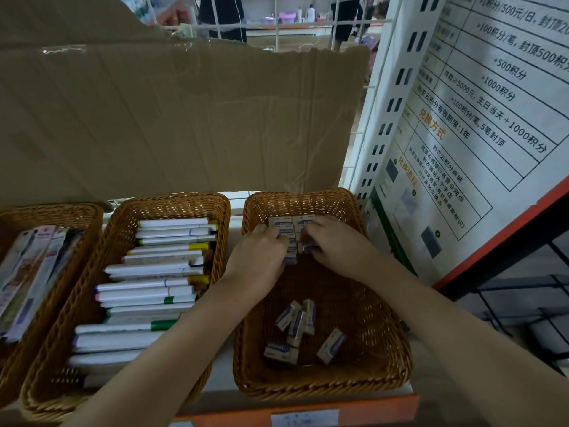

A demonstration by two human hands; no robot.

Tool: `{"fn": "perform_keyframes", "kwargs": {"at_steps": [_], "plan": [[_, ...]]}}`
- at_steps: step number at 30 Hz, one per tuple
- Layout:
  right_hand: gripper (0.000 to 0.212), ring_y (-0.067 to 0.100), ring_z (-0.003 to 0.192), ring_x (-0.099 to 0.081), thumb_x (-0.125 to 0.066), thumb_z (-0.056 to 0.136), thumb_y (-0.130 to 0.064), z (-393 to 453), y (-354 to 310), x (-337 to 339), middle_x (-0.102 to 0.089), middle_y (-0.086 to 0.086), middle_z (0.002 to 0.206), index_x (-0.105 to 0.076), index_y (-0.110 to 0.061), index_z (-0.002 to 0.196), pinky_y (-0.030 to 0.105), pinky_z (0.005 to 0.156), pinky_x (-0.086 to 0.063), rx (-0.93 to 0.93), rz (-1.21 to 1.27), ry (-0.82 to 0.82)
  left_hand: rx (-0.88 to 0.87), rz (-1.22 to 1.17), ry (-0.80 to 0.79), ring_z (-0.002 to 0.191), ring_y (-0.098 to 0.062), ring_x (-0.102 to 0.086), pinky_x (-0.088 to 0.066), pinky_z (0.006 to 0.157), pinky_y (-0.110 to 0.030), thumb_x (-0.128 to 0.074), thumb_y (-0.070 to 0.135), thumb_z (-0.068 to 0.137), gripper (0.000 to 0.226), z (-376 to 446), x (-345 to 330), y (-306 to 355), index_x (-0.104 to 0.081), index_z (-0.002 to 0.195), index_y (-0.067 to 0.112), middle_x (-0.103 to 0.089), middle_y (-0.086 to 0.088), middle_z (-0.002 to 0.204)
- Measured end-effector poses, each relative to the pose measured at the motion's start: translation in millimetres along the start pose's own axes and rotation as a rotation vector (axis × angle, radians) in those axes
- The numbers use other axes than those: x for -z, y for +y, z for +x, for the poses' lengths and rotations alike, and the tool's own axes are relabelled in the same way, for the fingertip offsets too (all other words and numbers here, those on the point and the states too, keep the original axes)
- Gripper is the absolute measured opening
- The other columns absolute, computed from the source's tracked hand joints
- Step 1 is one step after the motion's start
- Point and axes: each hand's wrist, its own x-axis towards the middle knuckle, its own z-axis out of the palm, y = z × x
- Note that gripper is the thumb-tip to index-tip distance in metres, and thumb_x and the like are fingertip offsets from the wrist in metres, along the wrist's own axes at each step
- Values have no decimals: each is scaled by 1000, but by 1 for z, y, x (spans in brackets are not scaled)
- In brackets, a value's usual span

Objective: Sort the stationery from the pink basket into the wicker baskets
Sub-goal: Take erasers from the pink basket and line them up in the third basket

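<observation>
Both my hands, left (261, 254) and right (334, 238), pinch erasers (288, 229) stacked at the far end of the right basket (385, 349); markers (147, 291) fill the middle basket (197, 201).

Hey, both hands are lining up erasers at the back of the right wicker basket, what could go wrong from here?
1. The neat row of small boxed erasers under the left hand and right hand may get knocked crooked.
2. The loose boxed erasers near the front of the right brown wicker basket could be overlooked and left scattered.

Both hands, left (261, 257) and right (334, 240), pinch erasers (289, 231) at the far end of the right wicker basket (385, 359); loose erasers (297, 329) lie nearer.
</observation>
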Motion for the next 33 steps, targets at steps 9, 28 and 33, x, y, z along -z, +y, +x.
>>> {"fn": "perform_keyframes", "kwargs": {"at_steps": [9,28,33], "plan": [[32,20,122,-42,-53,93,-13,2,1,-5,-46,6,132,-52,-9,124,29,100,-39,-6,-4,19,13,-42,-38,107,-18,-52,-47,83,-28,-53,21,94,26,0,0,1,-54,119,14,-54,-3,119],[37,15,116,-40,-54,89,-5,-61,-28,6,-48,-1,123,-56,-20,123,27,92,-38,161,98,-288,34,-137,-326,99,-20,-55,-50,82,-35,-57,33,91,21,-48,30,25,-60,103,16,-58,-2,104],[38,19,114,-40,-58,87,-6,-66,-35,-5,-44,4,122,-51,-14,123,28,82,-38,149,31,-255,71,-110,-336,96,-22,-55,-51,80,-35,-54,25,94,13,-50,26,35,-57,99,14,-58,-5,102]]}}
